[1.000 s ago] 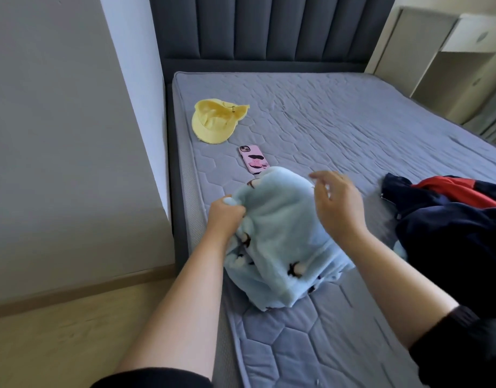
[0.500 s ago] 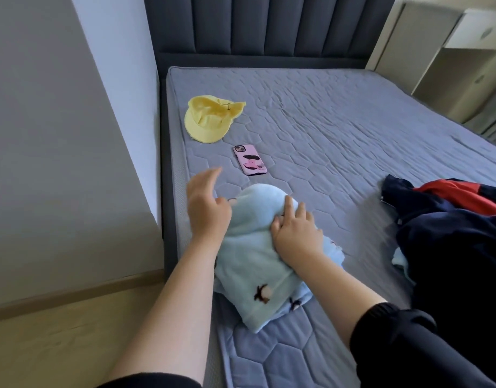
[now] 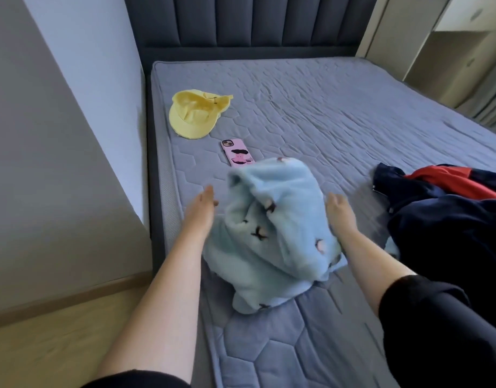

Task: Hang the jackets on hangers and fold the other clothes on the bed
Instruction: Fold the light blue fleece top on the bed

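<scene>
The bed [image 3: 339, 113] is a bare grey quilted mattress against a dark padded headboard, and everything lies on it. At its right edge sits a heap of dark navy clothing with a red lining [image 3: 448, 236], probably a jacket that is not yet on a hanger. Near the left edge, between the forearms, the light blue fleece garment [image 3: 274, 236] is bunched into a loose, puffy bundle, not yet a flat fold. It looks light, soft and thick, so it will likely spring open unless pressed flat. The best hold is probably at an edge or hem, pinching both layers, and not the bulging middle. The left hand [image 3: 199, 210] and right hand [image 3: 340, 212] flank the bundle with fingers straight, gripping nothing; I cannot tell whether they touch it. Further up lie a yellow hat [image 3: 195, 114] and a pink phone [image 3: 237, 152].
</scene>
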